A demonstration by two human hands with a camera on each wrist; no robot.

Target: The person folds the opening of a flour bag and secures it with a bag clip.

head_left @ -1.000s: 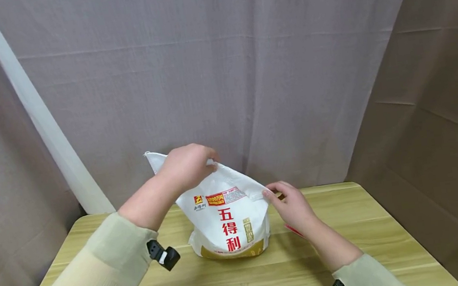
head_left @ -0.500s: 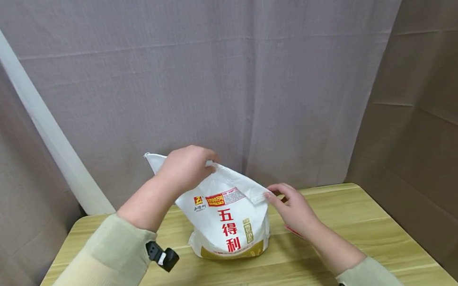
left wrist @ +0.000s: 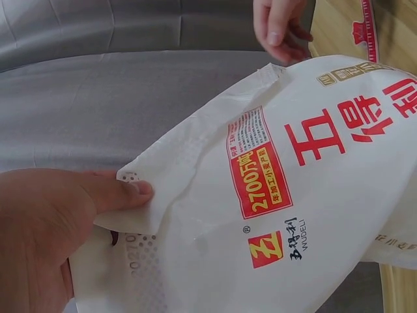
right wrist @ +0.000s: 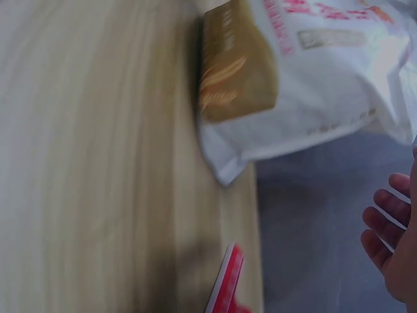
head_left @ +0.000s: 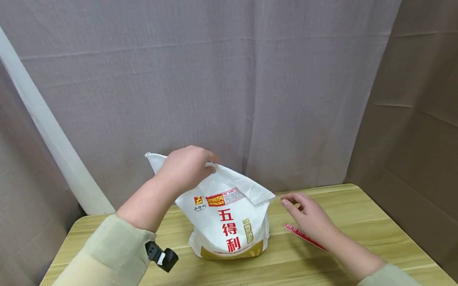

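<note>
Grey cloth hangs behind a pale wooden table (head_left: 246,284), with brown board closing off the right side and a white pole (head_left: 31,105) leaning at the left. Near the table's far edge, about midway along it, stands a white flour bag (head_left: 227,219) printed with red characters and a gold band at its base. From the head view, the left hand (head_left: 185,167) covers the bag's raised top flap and its grip is hard to read; the left wrist view shows it plainly, thumb (left wrist: 120,194) and fingers pinching the perforated top edge of the bag (left wrist: 273,195). The right hand (head_left: 311,218) hovers just off the bag's right corner, fingers loosely spread and holding nothing, apart from the bag. Under that hand lies a red strip (head_left: 305,237) on the table, toward the right edge. The right wrist view, blurred, shows the bag's gold base (right wrist: 238,62) sitting on the wood, the strip's end (right wrist: 226,280), and the relaxed fingertips (right wrist: 388,215).
</note>
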